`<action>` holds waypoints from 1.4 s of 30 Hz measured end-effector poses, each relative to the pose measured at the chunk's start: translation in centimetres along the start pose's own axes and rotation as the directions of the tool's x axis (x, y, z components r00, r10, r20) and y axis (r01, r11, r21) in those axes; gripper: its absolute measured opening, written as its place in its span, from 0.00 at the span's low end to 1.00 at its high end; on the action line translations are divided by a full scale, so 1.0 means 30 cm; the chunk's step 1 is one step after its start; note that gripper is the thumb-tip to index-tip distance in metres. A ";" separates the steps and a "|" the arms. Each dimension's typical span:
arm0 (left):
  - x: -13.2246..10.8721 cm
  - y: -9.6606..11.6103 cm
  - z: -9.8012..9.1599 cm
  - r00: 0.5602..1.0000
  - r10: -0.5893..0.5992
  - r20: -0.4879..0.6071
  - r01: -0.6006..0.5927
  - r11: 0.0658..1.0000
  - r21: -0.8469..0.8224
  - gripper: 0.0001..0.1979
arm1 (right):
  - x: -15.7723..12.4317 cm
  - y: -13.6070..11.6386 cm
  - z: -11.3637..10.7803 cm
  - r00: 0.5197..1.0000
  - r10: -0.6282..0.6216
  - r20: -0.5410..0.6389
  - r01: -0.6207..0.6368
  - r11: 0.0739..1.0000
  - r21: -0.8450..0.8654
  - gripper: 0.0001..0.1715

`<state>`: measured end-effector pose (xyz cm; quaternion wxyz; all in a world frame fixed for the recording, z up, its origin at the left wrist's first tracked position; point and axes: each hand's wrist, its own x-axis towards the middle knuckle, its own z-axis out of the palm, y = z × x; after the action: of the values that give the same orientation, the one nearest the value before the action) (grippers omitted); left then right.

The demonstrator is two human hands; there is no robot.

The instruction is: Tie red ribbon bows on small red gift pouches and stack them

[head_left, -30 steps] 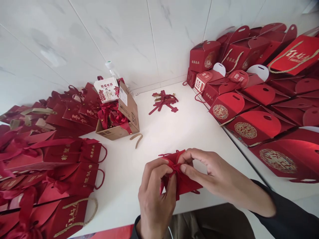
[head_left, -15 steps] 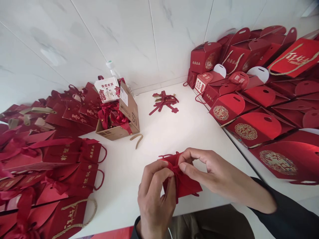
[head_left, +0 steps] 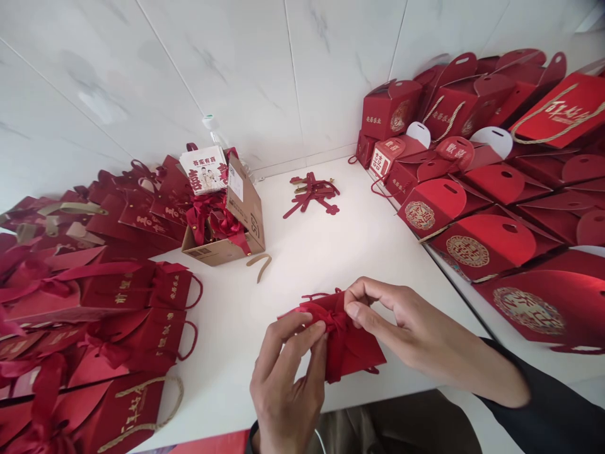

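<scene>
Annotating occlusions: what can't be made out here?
Head view: left side of the red gift box, partly behind the left hand.
Head view: lower part of the bottle, behind printed cards and cardboard box.
Head view: cardboard box's floor, under red ribbons.
Head view: bottom-left gift box, cut by the left edge.

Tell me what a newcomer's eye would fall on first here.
Probably the stacked red boxes filling the right side, some with gold emblems, and the ribboned boxes crowding the left. Between them, near the front edge of the white table, the hands are at a red bow. Farther back, left of centre, stands a carton.
</scene>
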<state>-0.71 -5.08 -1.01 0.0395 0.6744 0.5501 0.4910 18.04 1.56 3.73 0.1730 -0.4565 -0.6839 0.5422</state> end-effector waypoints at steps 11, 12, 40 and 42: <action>-0.029 -0.008 -0.038 0.949 -0.281 0.143 0.280 0.960 0.025 0.08 | -0.006 0.073 0.001 0.983 0.045 -0.176 -0.078 0.980 -0.181 0.20; -0.031 -0.008 -0.040 0.935 -0.320 0.157 0.321 0.947 0.018 0.10 | -0.006 0.077 -0.001 0.983 0.046 -0.180 -0.079 0.980 -0.180 0.20; -0.083 0.035 -0.052 0.838 -0.490 0.240 0.538 0.814 -0.220 0.10 | -0.011 0.116 -0.005 0.984 -0.009 -0.176 -0.034 0.970 -0.240 0.15; -0.085 0.030 -0.053 0.835 -0.492 0.247 0.541 0.816 -0.205 0.10 | -0.022 0.108 -0.001 0.972 -0.064 -0.226 0.003 0.965 -0.260 0.11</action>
<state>-0.97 -8.20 -1.25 0.3122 0.5296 0.6357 0.4669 19.81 1.04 0.98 0.2000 -0.5238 -0.7313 0.3883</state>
